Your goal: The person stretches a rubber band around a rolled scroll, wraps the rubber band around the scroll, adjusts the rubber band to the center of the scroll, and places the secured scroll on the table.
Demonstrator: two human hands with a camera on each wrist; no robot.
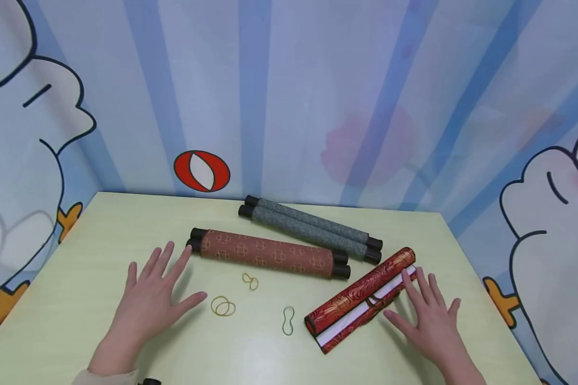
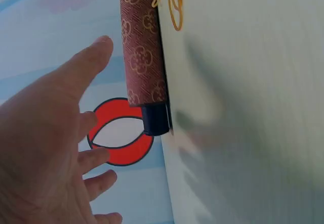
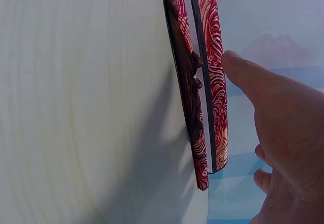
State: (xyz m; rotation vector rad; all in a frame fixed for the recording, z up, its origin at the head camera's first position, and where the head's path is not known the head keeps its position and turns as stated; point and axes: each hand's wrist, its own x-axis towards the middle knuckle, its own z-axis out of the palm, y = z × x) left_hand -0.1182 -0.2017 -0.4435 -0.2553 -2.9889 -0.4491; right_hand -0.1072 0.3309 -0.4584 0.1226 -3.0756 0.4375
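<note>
My left hand (image 1: 151,299) hovers with fingers spread over the table's left side, holding nothing. Its index fingertip overlaps the black end of a brown-red scroll (image 1: 270,255) with a gold flower pattern. In the left wrist view that scroll (image 2: 142,57) lies beyond the thumb. On the right, my right hand (image 1: 433,326) is spread above the table beside a red scroll (image 1: 361,291) with a swirl pattern, partly unrolled so a white strip shows. A dark tie (image 3: 195,77) lies along the red scroll's edge in the right wrist view.
Behind the brown-red scroll lies a grey scroll (image 1: 313,229) with black ends. Yellow rubber bands (image 1: 223,306), a smaller twisted yellow band (image 1: 250,282) and a dark green band (image 1: 288,321) lie at the middle. A printed curtain (image 1: 298,107) rises behind the table (image 1: 250,347).
</note>
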